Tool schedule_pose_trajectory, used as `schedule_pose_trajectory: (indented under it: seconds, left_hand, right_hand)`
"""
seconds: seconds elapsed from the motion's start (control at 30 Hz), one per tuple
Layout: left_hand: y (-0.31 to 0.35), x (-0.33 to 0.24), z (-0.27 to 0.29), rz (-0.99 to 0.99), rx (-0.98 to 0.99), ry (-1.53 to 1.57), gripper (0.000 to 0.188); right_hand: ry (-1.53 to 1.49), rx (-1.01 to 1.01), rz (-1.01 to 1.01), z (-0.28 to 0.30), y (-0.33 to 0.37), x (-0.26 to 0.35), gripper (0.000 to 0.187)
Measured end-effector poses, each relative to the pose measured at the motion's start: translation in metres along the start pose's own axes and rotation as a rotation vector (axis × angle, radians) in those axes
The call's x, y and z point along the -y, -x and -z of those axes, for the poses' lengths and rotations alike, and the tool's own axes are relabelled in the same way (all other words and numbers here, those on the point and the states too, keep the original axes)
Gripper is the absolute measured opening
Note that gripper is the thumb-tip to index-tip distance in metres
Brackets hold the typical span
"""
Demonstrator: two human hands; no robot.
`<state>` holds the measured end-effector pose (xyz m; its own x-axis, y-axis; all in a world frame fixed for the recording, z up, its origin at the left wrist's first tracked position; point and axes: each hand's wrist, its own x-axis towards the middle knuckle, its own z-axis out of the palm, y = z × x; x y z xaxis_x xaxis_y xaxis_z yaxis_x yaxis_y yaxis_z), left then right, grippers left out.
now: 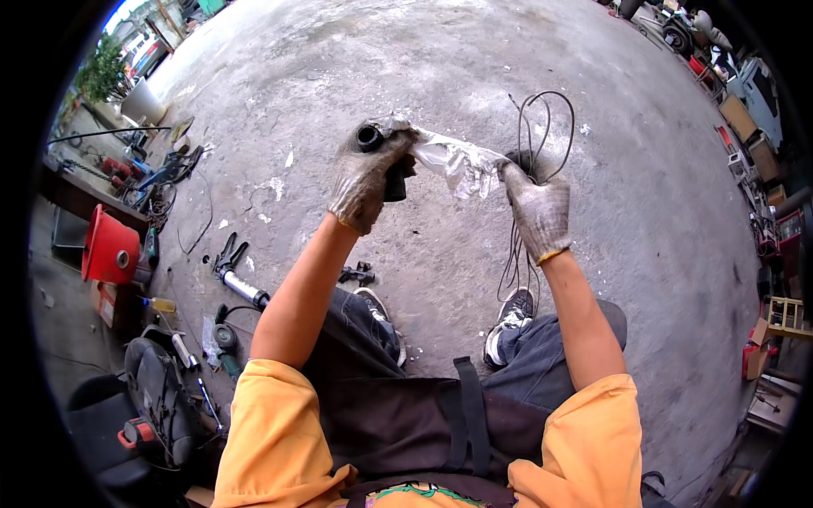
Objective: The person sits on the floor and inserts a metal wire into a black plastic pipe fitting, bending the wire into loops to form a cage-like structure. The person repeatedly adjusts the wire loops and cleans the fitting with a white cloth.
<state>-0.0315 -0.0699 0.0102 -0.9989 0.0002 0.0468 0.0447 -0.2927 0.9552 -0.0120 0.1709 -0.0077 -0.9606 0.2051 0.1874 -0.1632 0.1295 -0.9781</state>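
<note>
Both my hands wear soiled, light knitted gloves. My left hand is closed round a black hollow tube-like part, its round opening facing up, and one end of a crumpled white plastic film. Stretched between the hands, the film has its other end pinched in my right hand. A thin dark cable is also gripped there; it loops above the glove and hangs in strands down toward my right shoe. Dark material below my left fingers is partly hidden.
On the concrete floor to the left lie a caulking gun, an angle grinder and a small black part. A red bucket and a black seat stand farther left. Assorted boxes and tools line the right edge.
</note>
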Motion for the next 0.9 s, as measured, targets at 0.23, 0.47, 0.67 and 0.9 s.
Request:
schedule_pose_trajectory:
  seconds: [0.23, 0.47, 0.67, 0.9]
  left_hand:
    - [0.013, 0.018, 0.010, -0.039, -0.044, -0.144, 0.025]
    - [0.009, 0.034, -0.002, 0.072, 0.100, 0.093, 0.022]
    - [-0.002, 0.045, 0.029, 0.215, -0.040, 0.299, 0.025]
    - [-0.012, 0.055, 0.066, 0.044, 0.085, 0.312, 0.027]
  right_hand:
    - [-0.096, -0.080, -0.136, 0.012, -0.013, -0.005, 0.022]
    - [0.032, 0.360, -0.129, -0.030, 0.019, 0.014, 0.060]
    - [0.017, 0.405, -0.134, -0.030, 0.006, -0.018, 0.029]
    - [-0.009, 0.402, -0.217, -0.023, 0.001, -0.017, 0.022]
